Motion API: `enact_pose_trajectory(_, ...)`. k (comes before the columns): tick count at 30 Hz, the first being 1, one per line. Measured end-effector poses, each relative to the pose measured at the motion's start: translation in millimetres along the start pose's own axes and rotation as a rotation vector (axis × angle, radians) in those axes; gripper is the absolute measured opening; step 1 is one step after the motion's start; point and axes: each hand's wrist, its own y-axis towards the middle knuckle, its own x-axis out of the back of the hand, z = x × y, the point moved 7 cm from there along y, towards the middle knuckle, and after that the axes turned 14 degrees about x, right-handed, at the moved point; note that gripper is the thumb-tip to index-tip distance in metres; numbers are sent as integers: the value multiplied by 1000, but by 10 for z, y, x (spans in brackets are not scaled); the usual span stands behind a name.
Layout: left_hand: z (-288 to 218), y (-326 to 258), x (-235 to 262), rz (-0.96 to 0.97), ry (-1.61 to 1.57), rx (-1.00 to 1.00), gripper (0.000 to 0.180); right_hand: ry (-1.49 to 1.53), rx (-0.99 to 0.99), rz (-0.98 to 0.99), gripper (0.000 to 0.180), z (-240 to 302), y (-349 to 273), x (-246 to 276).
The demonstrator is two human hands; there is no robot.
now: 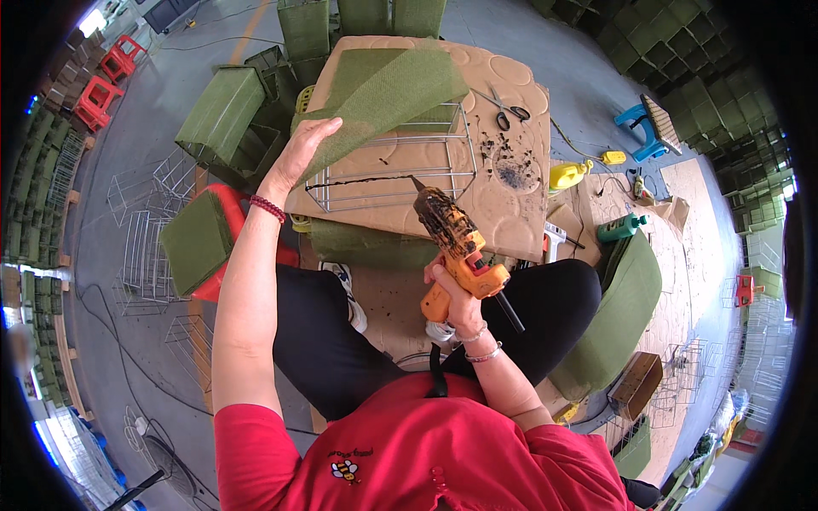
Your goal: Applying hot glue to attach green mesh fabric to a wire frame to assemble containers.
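My left hand [305, 152] is closed on the near left corner of a green woven sheet [388, 89], lifting that edge. Beneath the sheet lies a silver wire frame [452, 162], partly covered. In my right hand [456, 298] is an orange glue gun [464, 247], its front caked in dark residue and a black glue stick out of its back. The nozzle tip is by the right end of a black glue line [362, 180] that runs along the frame's wire. Both rest on a cardboard-topped table [503, 213].
Black-handled scissors [504, 115] lie on the cardboard beside dark glue crumbs [515, 175]. A yellow bottle [567, 176] and a green bottle [622, 227] are at the right. Left of my arm, green panels [196, 238] sit on a red stool [230, 213]. Green boxes [223, 106] stand behind.
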Motion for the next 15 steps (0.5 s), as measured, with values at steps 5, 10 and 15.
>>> enact_pose_trajectory(5,-32,-30,-39,16,-33,35,42,8,-23,-10,9,29,-6,47)
enact_pose_trajectory(10,26,10,8,33,-3,28,42,-3,0,-18,8,52,-9,22)
enact_pose_trajectory(15,-21,-26,-26,14,-13,27,42,-23,9,-16,8,96,14,56)
